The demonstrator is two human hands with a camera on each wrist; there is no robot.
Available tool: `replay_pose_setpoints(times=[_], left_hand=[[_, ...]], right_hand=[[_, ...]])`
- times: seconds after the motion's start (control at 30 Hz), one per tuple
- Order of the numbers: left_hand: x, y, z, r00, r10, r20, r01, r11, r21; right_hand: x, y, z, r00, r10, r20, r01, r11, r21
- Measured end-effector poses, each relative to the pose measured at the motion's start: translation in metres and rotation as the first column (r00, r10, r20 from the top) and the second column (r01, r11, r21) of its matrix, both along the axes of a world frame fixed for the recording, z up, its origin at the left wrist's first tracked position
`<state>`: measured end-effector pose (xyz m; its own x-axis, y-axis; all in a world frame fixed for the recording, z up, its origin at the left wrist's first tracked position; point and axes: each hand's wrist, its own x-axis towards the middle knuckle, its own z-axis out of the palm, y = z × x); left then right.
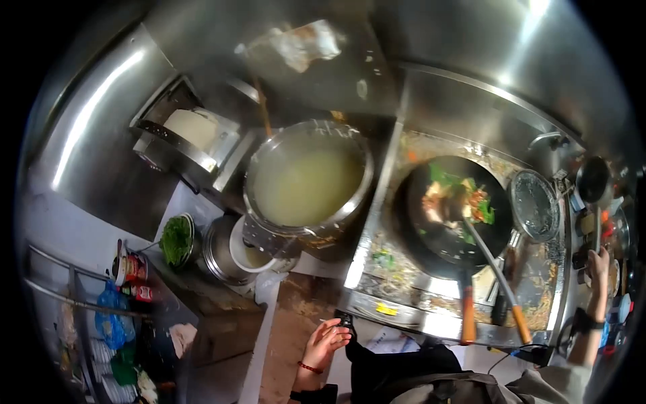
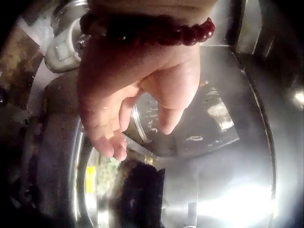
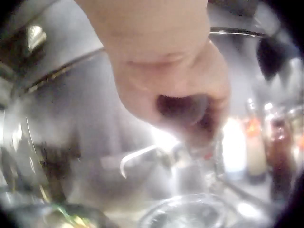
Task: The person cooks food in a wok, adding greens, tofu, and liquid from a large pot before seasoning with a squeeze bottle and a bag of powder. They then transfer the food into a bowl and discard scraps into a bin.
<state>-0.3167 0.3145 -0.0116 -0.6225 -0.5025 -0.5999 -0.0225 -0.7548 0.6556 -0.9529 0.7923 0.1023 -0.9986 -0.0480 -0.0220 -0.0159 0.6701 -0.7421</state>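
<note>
My left hand (image 1: 325,347), with a red bead bracelet (image 2: 190,33) at the wrist, hangs in front of the stove edge. Its fingers are loosely bent and hold nothing. Far to the right, my right hand (image 1: 597,264) grips the handle of a ladle (image 1: 594,180) with a round dark bowl, over the crowded seasoning side. Up close, the handle's dark round end (image 3: 183,108) shows inside the curled fingers. A black wok (image 1: 431,249) on the stove holds meat pieces and green leaves (image 1: 444,176). A wooden-handled ladle (image 1: 494,266) leans in it.
A large pot of cloudy liquid (image 1: 303,185) stands left of the wok. A wire strainer (image 1: 535,205) rests over a container at its right. Several bottles (image 3: 255,147) crowd the far right. Greens (image 1: 176,241) fill a bowl at left, near a white container (image 1: 237,246).
</note>
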Motion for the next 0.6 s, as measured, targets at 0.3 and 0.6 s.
replay_pose_setpoints(times=[0.3,0.6], left_hand=[[0.094,-0.181,-0.018,0.990,0.142,-0.011,-0.142,0.990,-0.007],[0.237,-0.197,-0.045,0.822,0.479,0.308,-0.457,0.877,-0.146]], right_hand=[[0.320,-0.410,0.058,0.823,0.439,0.360,-0.244,0.846,-0.473],[0.339,-0.792,-0.199,0.631,0.757,0.168,-0.488,0.219,0.845]])
